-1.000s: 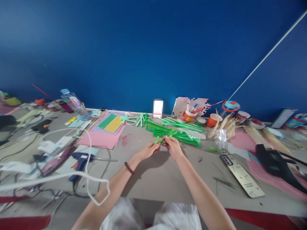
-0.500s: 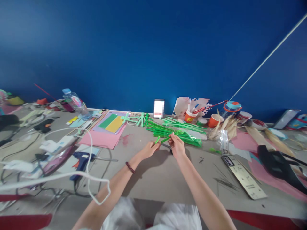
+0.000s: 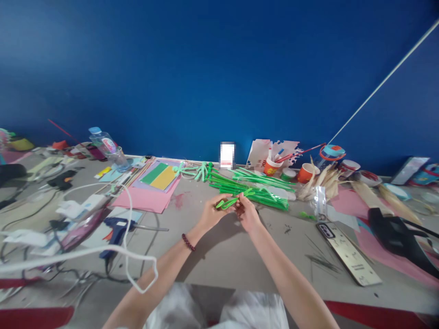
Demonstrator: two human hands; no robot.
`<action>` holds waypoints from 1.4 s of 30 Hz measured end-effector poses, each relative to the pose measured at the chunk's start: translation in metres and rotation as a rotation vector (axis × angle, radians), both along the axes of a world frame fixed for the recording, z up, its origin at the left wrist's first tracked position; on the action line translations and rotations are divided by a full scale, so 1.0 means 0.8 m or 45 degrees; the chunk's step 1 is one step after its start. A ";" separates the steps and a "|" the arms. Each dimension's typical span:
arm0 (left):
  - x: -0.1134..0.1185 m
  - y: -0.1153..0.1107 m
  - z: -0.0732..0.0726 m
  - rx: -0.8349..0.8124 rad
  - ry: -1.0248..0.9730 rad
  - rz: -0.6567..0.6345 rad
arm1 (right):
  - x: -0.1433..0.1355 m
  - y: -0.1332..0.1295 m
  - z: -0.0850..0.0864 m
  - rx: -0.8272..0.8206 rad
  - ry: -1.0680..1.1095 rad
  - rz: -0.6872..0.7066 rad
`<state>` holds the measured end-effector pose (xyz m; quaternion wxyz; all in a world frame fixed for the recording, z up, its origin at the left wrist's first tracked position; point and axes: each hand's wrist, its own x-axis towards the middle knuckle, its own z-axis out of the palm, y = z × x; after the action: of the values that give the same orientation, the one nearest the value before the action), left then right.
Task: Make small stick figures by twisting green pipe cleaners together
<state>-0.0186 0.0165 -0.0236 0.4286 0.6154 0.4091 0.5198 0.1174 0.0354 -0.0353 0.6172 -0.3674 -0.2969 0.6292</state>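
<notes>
My left hand (image 3: 210, 213) and my right hand (image 3: 247, 213) meet over the grey table (image 3: 219, 260), both pinching one green pipe cleaner (image 3: 227, 203) that is bent into a loop between them. A bead bracelet sits on my left wrist. Just beyond my hands lies a heap of green pipe cleaners (image 3: 252, 189). A twisted light-green pipe cleaner figure (image 3: 197, 171) lies farther back to the left.
Pink paper with coloured sheets (image 3: 152, 189) lies at the left, a blue glue gun (image 3: 115, 227) and white cable (image 3: 130, 256) nearer. Cups with pens (image 3: 272, 165), dried husks (image 3: 320, 180), a ruler (image 3: 348, 256) and a black object (image 3: 394, 235) are at the right. A blue wall stands behind.
The green pipe cleaner, straight before, is now bent into a loop between my hands. My hands have drawn closer together.
</notes>
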 end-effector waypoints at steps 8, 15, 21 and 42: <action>0.008 0.002 0.005 -0.138 -0.303 0.090 | -0.021 -0.012 -0.004 -0.089 0.223 0.094; 0.002 0.011 -0.012 -0.374 -0.454 0.114 | -0.016 -0.011 -0.003 -0.118 0.239 0.106; -0.001 0.012 -0.005 -0.458 -0.578 0.119 | -0.017 -0.013 0.000 -0.112 0.190 0.111; -0.012 0.017 0.000 -0.449 -0.764 0.139 | -0.017 -0.011 -0.001 -0.265 0.328 0.037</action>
<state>-0.0278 0.0297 -0.0233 0.6010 0.3290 0.3807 0.6210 0.1040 0.0265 -0.0358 0.5997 -0.3413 -0.1540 0.7072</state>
